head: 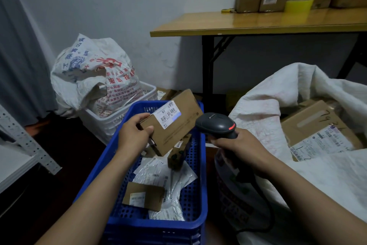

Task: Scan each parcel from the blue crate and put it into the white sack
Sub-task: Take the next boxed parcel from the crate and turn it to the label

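My left hand grips a flat cardboard parcel by its near end, tilted above the blue crate. Its white barcode label faces up, with a pale light patch at the label's right end. My right hand holds a dark grey barcode scanner, its head aimed at that label from just to the right; a red light glows on it. Inside the crate lie a small cardboard parcel, a dark printed box and several silver mailers. The white sack gapes open at right, holding labelled cardboard boxes.
A printed white bag sits in a white basket behind the crate. A wooden folding table at the back carries cardboard boxes and a yellow container. A metal shelf post stands at left. The scanner's cable hangs between crate and sack.
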